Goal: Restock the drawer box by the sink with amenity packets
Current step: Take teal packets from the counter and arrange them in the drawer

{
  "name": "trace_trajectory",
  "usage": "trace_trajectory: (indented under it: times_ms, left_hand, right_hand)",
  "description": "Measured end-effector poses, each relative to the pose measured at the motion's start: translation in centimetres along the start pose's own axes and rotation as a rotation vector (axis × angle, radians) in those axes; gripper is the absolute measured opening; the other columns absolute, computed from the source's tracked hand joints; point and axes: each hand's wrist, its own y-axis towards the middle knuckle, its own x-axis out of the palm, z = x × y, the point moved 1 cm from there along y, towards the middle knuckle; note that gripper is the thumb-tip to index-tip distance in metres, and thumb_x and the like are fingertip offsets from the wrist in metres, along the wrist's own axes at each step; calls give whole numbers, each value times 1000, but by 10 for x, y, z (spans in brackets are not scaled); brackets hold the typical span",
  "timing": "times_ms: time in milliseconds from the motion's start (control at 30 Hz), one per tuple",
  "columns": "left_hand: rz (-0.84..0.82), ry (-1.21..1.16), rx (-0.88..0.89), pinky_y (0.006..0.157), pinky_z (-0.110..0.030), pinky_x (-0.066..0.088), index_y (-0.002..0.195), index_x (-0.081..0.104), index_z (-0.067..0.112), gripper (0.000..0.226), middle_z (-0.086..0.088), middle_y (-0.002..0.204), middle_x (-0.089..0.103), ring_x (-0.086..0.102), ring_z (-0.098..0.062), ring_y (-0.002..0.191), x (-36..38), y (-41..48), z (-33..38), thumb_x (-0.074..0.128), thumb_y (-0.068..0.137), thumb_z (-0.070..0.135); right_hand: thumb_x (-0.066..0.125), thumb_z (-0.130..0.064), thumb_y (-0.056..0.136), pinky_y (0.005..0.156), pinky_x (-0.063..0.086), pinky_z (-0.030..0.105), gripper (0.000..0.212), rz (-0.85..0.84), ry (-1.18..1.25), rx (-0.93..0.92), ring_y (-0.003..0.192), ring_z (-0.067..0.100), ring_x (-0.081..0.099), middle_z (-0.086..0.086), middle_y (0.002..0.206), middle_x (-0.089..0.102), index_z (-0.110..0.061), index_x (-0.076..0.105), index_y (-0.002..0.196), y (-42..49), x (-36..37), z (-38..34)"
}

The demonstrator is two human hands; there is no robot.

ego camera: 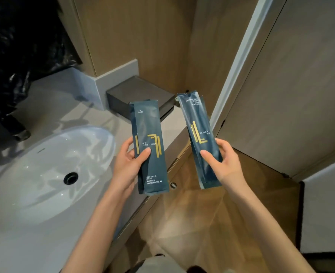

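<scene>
Packets (150, 146) read LIGHT LUXURY (one COMB)

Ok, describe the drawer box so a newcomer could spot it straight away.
Start at the white oval sink set in the pale counter. Follow the counter to its far right corner, where the wood-panelled walls meet; the drawer box sits there. It is the only dark grey, square-edged box on the counter.

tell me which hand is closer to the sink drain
Left. The left hand, holding a packet, is just right of the drain beside the sink; the right hand, with another packet, is farther right over the wooden floor.
</scene>
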Motion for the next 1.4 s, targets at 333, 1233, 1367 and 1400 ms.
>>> trace_trajectory:
  times_ms: [333, 1233, 1367, 1400]
  left_hand:
    - [271, -31, 28, 74, -22, 56, 132, 49, 17, 48, -8, 114, 69, 68, -15, 97, 62, 98, -1, 64, 88, 5]
    - [851, 265, 14, 94, -42, 52, 131, 39, 13, 77, -6, 117, 63, 63, -23, 106, 38, 298, 4, 84, 68, 18]
    - [843, 439, 58, 100, -32, 44, 143, 27, 11, 95, -6, 131, 56, 56, -22, 118, 29, 314, 1, 85, 68, 16]
    - [846, 500, 72, 100, -32, 44, 145, 23, 12, 99, -5, 135, 53, 54, -21, 122, 28, 317, -1, 85, 68, 19]
  right_hand:
    - [64, -31, 89, 78, 50, 23, 35, -212, -28, -25, 105, 9, 60, -8, 119, 59, -32, 46, 119, 165, -13, 19]
    - [59, -18, 94, 98, 41, 31, 62, -799, -361, -177, 117, 17, 51, 5, 139, 50, -11, 28, 147, 398, 145, -1]
    - [60, -17, 92, 108, 34, 37, 65, -754, -460, -267, 131, 27, 43, 11, 143, 40, -12, 27, 148, 410, 164, 2]
    - [59, -16, 93, 109, 34, 37, 64, -746, -489, -303, 130, 27, 43, 12, 143, 38, -12, 27, 148, 411, 167, 3]
